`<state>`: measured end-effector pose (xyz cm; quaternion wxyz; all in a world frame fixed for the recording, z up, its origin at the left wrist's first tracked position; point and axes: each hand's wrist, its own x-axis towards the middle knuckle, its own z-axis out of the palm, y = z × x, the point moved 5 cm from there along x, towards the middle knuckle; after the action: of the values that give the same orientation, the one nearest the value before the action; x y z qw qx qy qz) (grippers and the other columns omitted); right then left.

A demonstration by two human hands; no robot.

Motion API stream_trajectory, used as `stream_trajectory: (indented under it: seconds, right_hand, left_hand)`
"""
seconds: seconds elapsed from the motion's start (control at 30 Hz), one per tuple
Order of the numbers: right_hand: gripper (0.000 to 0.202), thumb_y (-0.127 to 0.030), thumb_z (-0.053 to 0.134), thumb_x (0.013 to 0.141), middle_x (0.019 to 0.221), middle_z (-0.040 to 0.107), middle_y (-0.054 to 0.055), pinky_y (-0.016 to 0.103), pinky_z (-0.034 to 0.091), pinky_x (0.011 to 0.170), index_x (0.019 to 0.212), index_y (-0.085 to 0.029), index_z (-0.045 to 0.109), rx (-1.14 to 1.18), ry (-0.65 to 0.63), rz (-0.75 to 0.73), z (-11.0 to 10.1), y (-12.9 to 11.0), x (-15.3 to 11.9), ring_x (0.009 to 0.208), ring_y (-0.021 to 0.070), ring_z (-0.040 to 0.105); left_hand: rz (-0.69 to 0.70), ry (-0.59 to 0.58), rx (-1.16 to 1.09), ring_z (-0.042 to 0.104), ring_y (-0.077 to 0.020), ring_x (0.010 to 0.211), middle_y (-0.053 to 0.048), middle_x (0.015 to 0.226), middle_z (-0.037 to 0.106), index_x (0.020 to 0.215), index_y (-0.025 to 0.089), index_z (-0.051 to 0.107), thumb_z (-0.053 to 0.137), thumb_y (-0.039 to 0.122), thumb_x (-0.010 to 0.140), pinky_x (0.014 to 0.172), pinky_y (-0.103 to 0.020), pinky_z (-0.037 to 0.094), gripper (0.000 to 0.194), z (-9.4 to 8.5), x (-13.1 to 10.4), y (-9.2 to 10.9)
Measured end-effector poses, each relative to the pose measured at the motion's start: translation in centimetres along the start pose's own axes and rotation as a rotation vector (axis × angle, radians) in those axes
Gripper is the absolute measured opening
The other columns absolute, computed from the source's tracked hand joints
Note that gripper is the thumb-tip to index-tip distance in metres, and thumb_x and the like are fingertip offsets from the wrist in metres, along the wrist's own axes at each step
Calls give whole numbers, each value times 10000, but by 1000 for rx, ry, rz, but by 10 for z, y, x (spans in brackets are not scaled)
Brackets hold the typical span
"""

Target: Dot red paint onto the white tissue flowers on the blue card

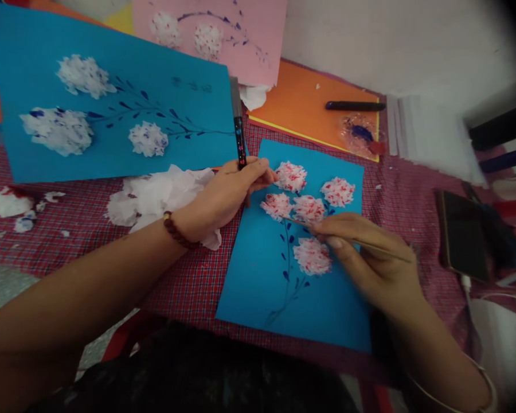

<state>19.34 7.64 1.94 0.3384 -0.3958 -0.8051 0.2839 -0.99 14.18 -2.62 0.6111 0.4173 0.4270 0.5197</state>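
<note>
My right hand is closed round a thin brush, its tip by the red-tinged paper flowers. Several such flowers sit on a blue sheet with a painted stem and dark leaves. At the sheet's upper left edge is my left hand, fingers bent together near the top left flower. A dark patterned pen stands up from the left hand, held in it. Crumpled white paper lies beside and under my left wrist.
A larger blue sheet with white-blue flowers lies at left, a pink sheet behind it. An orange sheet carries a dark pen. White papers and a phone are at right on the checked cloth.
</note>
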Motion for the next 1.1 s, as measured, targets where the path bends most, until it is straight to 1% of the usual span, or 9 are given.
stream_trajectory:
  seconds: [0.1, 0.33, 0.6, 0.67, 0.8, 0.87, 0.97, 1.03, 1.1]
  right_hand:
    - [277, -152, 562, 891, 937, 712, 4, 398, 526, 797, 1070, -335, 667, 3, 47, 36, -4, 0, -1, 892, 195, 668]
    - [299, -149, 565, 889, 959, 712, -5, 414, 513, 814, 1078, -360, 663, -4, 18, 25, -1, 3, 0, 906, 201, 659]
    - [260, -156, 570, 891, 979, 717, 8, 372, 531, 802, 1071, -309, 680, 14, -14, 18, 2, 4, 1, 937, 182, 661]
    - [224, -178, 566, 899, 920, 714, 10, 342, 544, 756, 1052, -288, 687, 50, 52, 56, -2, 5, 0, 857, 167, 669]
    - [166, -242, 545, 923, 821, 687, 19, 313, 558, 677, 974, -248, 703, 121, 275, 178, -15, 10, -3, 718, 151, 663]
    - [163, -264, 544, 925, 788, 676, 19, 309, 559, 658, 936, -243, 705, 128, 319, 205, -17, 11, -4, 691, 150, 655]
    - [161, -278, 547, 920, 777, 677, 21, 305, 559, 645, 904, -235, 701, 84, 315, 210, -17, 12, -2, 679, 152, 655]
    - [157, -269, 546, 918, 775, 683, 20, 299, 559, 648, 896, -226, 695, 28, 297, 196, -16, 10, -1, 678, 149, 658]
    - [156, -247, 536, 920, 785, 690, 19, 286, 558, 654, 901, -220, 689, -12, 273, 172, -15, 8, 1, 685, 141, 662]
  left_hand:
    - [-4, 0, 6, 621, -172, 943, -40, 823, 616, 668, 164, 620, 529, 253, 898, 939, -325, 502, 263, 0, 0, 0]
    - [-11, 7, 21, 627, -177, 927, -45, 816, 620, 658, 166, 606, 532, 248, 896, 927, -329, 505, 263, 0, 0, -1]
    - [12, -16, 29, 614, -170, 933, -42, 828, 614, 670, 169, 620, 518, 259, 903, 928, -318, 492, 269, 0, 0, 1]
    - [33, -38, 19, 611, -167, 923, -40, 827, 614, 680, 168, 622, 535, 273, 898, 931, -322, 488, 257, -1, 1, -1]
    - [48, -63, 5, 610, -169, 950, -36, 843, 615, 696, 166, 626, 562, 311, 887, 963, -340, 475, 248, -2, 3, -4]
    - [45, -58, 8, 611, -168, 950, -39, 850, 620, 691, 166, 625, 570, 323, 880, 965, -342, 474, 252, -2, 3, -5]
    - [37, -12, 24, 620, -155, 859, -40, 820, 629, 675, 169, 610, 559, 338, 887, 892, -323, 503, 275, -3, 0, 1]
    - [45, 18, 141, 607, -136, 716, -28, 766, 629, 681, 182, 604, 524, 353, 909, 753, -287, 516, 296, -5, -2, 8]
    - [73, 39, 306, 553, -120, 576, -12, 702, 613, 684, 197, 594, 503, 386, 922, 605, -270, 472, 317, -6, -5, 15]
